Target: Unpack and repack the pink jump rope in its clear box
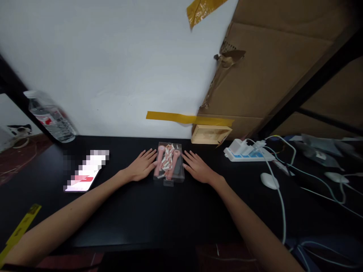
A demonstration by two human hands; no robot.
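A clear plastic package (169, 163) lies on the black table (159, 219) between my hands. Inside it show pink long-handled pieces with round ends, a dark grey piece and several small pink-and-white capsule-like bits. My left hand (141, 165) rests flat at the package's left side, fingers spread and pointing away from me. On the right side my right hand (197, 167) lies flat in the same way. The fingertips and thumbs come close to the package edges; whether they touch it I cannot tell. Neither hand holds anything.
Left of my hands lies a lit phone (85, 173), partly pixelated. A water bottle (52, 119) stands at the back left. To the right are a shallow wooden box (211, 135), a power strip (249, 154), a white mouse (269, 181) and loose cables (280, 200). Cardboard (255, 75) covers part of the wall.
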